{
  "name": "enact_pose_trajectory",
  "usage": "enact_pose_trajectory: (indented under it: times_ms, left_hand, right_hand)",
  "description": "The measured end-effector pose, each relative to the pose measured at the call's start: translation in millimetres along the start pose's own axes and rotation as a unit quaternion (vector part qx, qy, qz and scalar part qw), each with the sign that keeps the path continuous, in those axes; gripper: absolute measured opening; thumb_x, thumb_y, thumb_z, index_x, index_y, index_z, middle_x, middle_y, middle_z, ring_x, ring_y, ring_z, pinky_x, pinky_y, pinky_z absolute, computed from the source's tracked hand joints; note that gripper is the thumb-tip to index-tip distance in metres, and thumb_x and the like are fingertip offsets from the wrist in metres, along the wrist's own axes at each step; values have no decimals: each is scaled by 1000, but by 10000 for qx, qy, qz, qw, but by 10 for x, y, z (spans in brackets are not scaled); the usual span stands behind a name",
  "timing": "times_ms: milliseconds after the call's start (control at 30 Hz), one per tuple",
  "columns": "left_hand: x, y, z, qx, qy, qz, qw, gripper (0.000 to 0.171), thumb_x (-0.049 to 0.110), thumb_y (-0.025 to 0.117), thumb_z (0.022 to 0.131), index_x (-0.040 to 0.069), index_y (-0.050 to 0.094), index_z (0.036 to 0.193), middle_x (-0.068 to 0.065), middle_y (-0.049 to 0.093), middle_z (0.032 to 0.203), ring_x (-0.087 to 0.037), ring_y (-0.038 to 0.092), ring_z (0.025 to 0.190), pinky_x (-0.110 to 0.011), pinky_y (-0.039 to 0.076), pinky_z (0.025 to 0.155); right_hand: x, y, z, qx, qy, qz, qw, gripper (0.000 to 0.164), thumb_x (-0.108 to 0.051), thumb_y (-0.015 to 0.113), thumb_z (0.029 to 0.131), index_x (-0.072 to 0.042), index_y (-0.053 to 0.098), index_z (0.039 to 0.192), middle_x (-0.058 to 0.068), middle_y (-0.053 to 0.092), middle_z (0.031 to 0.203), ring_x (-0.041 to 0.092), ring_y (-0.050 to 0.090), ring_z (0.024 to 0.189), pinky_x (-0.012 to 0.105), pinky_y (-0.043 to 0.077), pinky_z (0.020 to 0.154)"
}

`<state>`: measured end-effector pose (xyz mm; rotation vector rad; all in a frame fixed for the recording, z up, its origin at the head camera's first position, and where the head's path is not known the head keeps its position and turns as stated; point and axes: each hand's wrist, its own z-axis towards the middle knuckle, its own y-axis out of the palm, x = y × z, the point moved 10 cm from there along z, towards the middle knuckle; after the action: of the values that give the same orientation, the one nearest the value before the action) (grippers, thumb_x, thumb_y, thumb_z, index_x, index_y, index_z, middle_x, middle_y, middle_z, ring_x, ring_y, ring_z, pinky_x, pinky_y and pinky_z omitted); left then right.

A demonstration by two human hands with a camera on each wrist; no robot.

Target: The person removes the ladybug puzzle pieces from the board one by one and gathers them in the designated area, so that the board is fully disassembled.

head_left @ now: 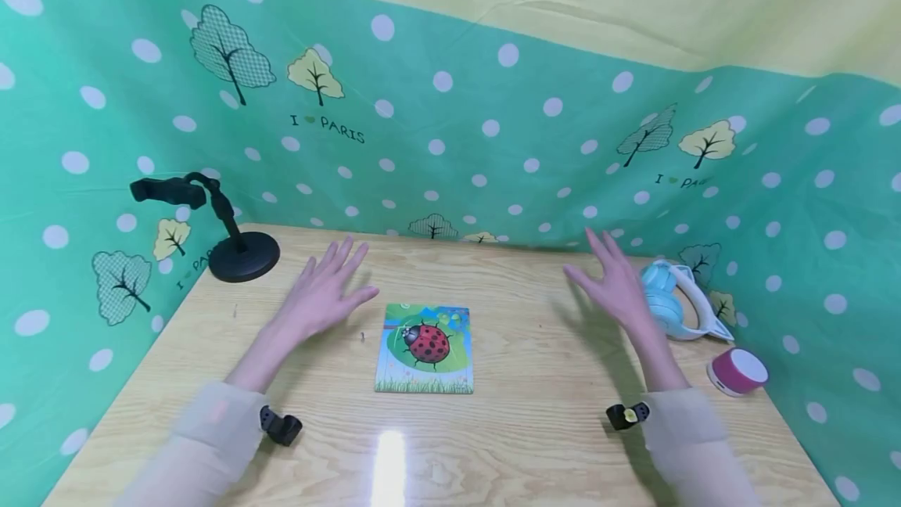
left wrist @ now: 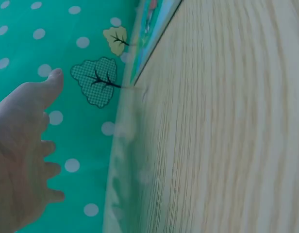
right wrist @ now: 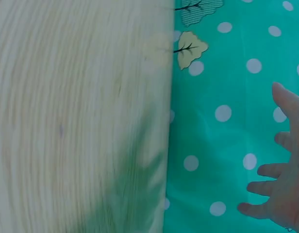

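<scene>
And there they were, both hands up over the pale wood table (head_left: 521,436)! The left hand (head_left: 328,289) hovered on the left with its fingers straight and fanned, thumb pointing across toward the middle. Over on the right, the right hand (head_left: 611,282) matched it, fingers stretched and parted, its shadow falling on the wood below.

Between them, a touch nearer than the fingertips, lay the board (head_left: 425,350), flat on the table, just right of the left hand and well apart from the right one. What a picture it carried: a red ladybug with black spots on a green leaf, head to the left, grass along the near edge! The left wrist view caught only a sliver of something colourful at its top, probably that same board.

Far left stood a black stand (head_left: 244,257), round-based, its upper part bent over to the left. Far right, just beyond the right wrist, sat the blue-and-white headphones (head_left: 663,305), and nearer still on that side a pink-and-white cylinder (head_left: 737,372). Black clips (head_left: 281,426) rode on both pale sleeves (head_left: 218,429). Behind it all hung the green cloth (head_left: 464,170), dotted white and printed with trees.
</scene>
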<state>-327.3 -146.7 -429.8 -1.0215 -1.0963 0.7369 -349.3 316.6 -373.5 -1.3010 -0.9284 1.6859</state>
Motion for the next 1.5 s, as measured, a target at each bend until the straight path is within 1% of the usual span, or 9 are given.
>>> enact_pose_trajectory:
  times_ms: [167,267,367,500,700,967,1133,1267,1500]
  left_hand:
    - [54,24,-3,-2,-46,-170,9998,89,63,48,102,24,3,167,-9,-3,174,-45,8,160,-71,9,127]
    - [113,39,2,30,-15,-331,9994,92,63,50,101,23,1,167,-9,-2,175,-45,14,159,-70,15,126]
    - [200,67,19,36,72,-471,9989,91,62,51,101,21,3,167,-9,0,175,-45,16,159,-68,16,127]
    - [308,119,36,-5,137,-524,9985,90,59,52,101,21,4,167,-9,2,175,-44,16,159,-67,15,128]
    - [435,174,33,-83,207,-522,9984,92,63,52,100,22,5,167,-7,5,175,-43,17,159,-67,17,127]
    - [567,253,-31,-205,320,-401,9985,95,58,59,98,26,2,167,-7,7,175,-45,20,158,-70,17,125]
    - [656,303,-86,-315,439,-375,9978,94,60,61,96,21,13,167,-8,13,174,-45,23,157,-71,18,125]
    - [720,351,-128,-505,536,-449,9963,92,60,63,95,22,19,166,-9,20,173,-45,24,157,-71,18,125]
    - [860,406,-213,-889,713,-462,9924,84,58,63,96,22,29,164,-10,24,172,-46,21,157,-71,16,125]
  right_hand:
    - [-124,25,10,99,10,665,9977,88,-60,61,97,-32,15,166,20,18,172,53,23,154,79,24,117]
    - [-227,77,22,160,-69,1132,9934,86,-56,65,97,-32,19,165,18,24,171,47,34,151,71,36,117]
    - [-332,158,33,159,-99,1507,9884,85,-52,66,97,-30,21,165,18,29,169,45,44,144,65,44,113]
    - [-463,277,49,89,-83,1966,9804,81,-47,68,97,-30,25,164,16,33,168,43,48,142,63,46,113]
    - [-647,456,51,-107,-94,2532,9673,79,-42,71,96,-32,30,163,12,37,167,41,49,143,59,46,115]
    - [-932,715,-4,-427,-73,2765,9600,79,-43,73,94,-32,34,162,16,47,158,40,52,139,57,47,115]
    - [-1130,845,-33,-605,-246,2923,9541,79,-37,77,93,-30,37,160,18,54,151,40,55,137,56,48,114]
    - [-1259,954,-78,-859,-407,3016,9487,79,-32,78,92,-28,38,160,21,56,148,42,57,135,58,48,113]
    - [-1444,1157,-159,-1346,-740,2822,9470,81,-20,78,91,-21,37,161,22,59,145,40,59,132,55,52,110]
